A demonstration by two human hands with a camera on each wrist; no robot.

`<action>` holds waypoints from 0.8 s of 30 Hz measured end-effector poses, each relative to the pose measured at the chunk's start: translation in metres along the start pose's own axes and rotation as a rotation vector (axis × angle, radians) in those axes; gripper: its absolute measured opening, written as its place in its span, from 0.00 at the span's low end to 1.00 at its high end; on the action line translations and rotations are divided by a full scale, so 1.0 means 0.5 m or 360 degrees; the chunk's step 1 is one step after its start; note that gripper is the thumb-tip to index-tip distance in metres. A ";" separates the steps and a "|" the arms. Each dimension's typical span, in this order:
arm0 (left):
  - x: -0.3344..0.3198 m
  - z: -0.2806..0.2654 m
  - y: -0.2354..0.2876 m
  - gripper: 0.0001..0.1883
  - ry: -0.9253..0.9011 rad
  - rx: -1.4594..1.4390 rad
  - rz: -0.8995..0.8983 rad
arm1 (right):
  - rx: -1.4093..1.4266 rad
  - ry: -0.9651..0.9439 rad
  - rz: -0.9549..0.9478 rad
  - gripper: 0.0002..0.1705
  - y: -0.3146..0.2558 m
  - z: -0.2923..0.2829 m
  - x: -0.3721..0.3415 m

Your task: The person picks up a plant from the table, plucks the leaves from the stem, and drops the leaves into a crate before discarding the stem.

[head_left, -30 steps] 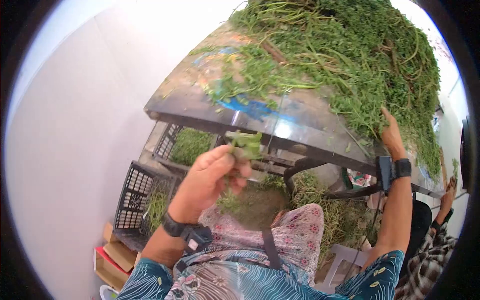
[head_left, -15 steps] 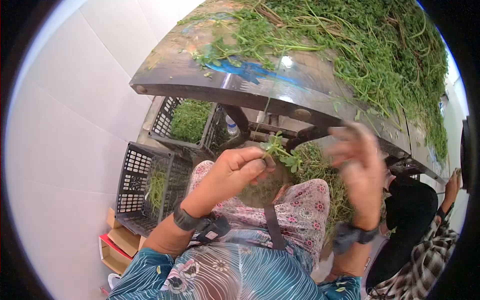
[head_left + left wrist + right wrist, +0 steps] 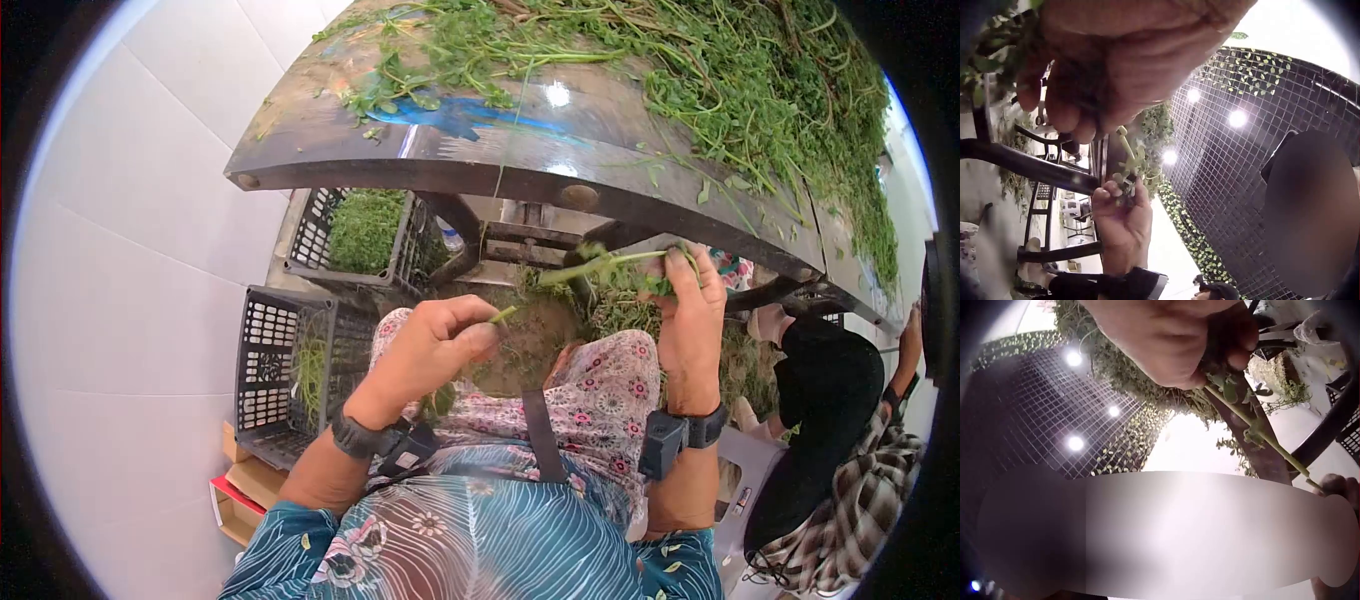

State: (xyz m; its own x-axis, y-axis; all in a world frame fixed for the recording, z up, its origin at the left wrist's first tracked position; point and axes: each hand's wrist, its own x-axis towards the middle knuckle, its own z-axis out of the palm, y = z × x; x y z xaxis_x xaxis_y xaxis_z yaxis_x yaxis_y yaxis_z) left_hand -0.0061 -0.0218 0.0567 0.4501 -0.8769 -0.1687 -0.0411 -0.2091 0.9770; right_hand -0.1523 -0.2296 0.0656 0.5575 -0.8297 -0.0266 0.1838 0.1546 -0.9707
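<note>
In the head view my left hand (image 3: 425,345) pinches a short piece of green stem (image 3: 503,314) between thumb and forefinger. Some leaves (image 3: 437,401) show under that hand, and leafy greens (image 3: 997,56) appear beside its curled fingers in the left wrist view. Across from it, my right hand (image 3: 693,315) pinches a leafy stem (image 3: 610,262), whose cut end points toward the left hand. A narrow gap parts this stem (image 3: 1266,437) from the piece in the left fingers, seen in the right wrist view.
A table (image 3: 460,165) piled with greens (image 3: 740,100) stands ahead of my knees. Two black crates, one holding leafy greens (image 3: 365,232) and the other (image 3: 262,370) holding stems, stand at the left. Another person (image 3: 830,420) sits at the right. Plant scraps lie on the floor.
My right hand has come from the pile on the table to in front of me, beside the left. The leafy stem is now in the right hand, a short piece in the left.
</note>
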 end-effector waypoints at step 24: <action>0.015 0.005 -0.024 0.05 0.0274 -0.0199 -0.0029 | 0.0169 -0.0247 0.0463 0.08 0.096 0.020 -0.044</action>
State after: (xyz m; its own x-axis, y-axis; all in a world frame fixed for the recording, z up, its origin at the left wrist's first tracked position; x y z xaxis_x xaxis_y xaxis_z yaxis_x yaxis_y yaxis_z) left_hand -0.0047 -0.0269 0.0435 0.5960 -0.7843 -0.1723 0.0749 -0.1594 0.9844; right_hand -0.1475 -0.1983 0.0219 0.7138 -0.6527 -0.2540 0.0777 0.4342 -0.8974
